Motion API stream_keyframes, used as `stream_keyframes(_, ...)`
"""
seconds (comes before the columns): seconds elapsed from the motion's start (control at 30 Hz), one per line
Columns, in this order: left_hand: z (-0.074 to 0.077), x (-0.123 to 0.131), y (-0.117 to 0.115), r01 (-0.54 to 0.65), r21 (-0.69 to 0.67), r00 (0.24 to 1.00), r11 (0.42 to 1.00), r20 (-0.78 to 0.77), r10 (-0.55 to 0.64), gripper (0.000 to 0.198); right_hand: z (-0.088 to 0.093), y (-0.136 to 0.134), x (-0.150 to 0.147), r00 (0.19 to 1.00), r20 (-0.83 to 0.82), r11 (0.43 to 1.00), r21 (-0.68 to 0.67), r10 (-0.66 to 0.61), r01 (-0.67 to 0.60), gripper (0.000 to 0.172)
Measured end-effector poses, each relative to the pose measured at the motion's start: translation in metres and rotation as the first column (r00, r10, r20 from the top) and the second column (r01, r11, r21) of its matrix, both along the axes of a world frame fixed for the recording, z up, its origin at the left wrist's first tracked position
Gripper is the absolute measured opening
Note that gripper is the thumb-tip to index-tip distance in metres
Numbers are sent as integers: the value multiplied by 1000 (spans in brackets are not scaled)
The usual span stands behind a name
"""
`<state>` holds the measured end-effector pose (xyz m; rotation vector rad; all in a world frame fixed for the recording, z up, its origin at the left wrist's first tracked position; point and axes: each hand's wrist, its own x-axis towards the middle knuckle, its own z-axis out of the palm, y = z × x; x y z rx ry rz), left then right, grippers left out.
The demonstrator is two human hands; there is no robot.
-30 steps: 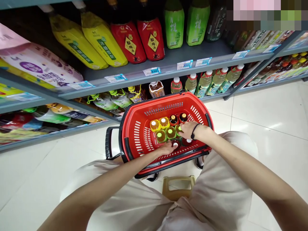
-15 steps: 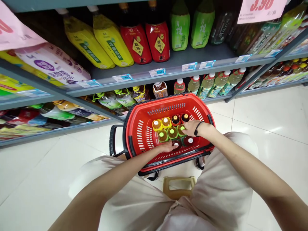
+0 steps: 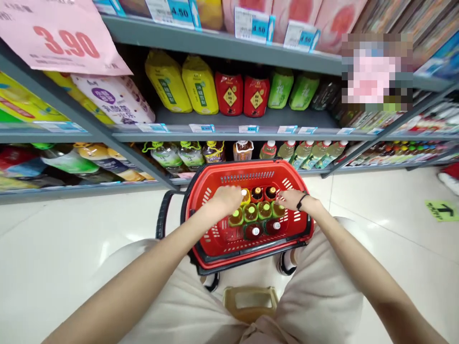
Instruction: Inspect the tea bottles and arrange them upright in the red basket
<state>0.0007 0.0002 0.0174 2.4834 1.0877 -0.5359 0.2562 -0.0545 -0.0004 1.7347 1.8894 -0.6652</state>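
Observation:
A red shopping basket (image 3: 247, 166) stands between my knees, holding several upright bottles in rows. My left hand (image 3: 229, 198) is over the basket's left part, its fingers bent down by a yellow bottle (image 3: 245, 196); what its fingertips grip is hidden. At the right end my right hand (image 3: 291, 198), with a black band at the wrist, reaches in beside a dark bottle with a red label (image 3: 270, 193). Its fingertips are near the end green-capped bottle, their grip unclear. Two dark bottles with white caps (image 3: 255, 231) stand nearest me.
Shelves (image 3: 229, 136) of drink bottles and cartons run across beyond the basket. A pink price sign (image 3: 68, 40) hangs at the upper left. The basket's black handle (image 3: 163, 215) sticks out left. A beige stool (image 3: 251, 303) is between my legs.
My left hand has moved from a white-capped dark bottle at the near side up to the yellow bottle. An additional green-capped bottle now shows at the row's right end. The view has tilted up.

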Motion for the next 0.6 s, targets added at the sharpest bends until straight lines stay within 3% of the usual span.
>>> stream_keyframes(0.07,-2,6,-15,68,-41,997,997,-42,-70,32,8,6,3,1000,-6,997,77,-4,4,39)
stream_keyframes(0.2,-5,17,-48,248,-80,968,966,73,-242,35,26,20,7,999,-33,966,258,-21,29,38)
stream_keyframes(0.33,-10,22,-66,284,-17,949,959,148,-278,24,45,42,29,996,-54,898,432,-70,87,32)
stream_keyframes(0.43,-17,25,-67,320,41,928,946,186,-322,22,66,68,67,982,-34,802,572,-186,172,32)
stream_keyframes(0.6,-27,28,-66,432,82,884,898,161,-439,24,112,112,154,849,-6,550,760,-528,347,47)
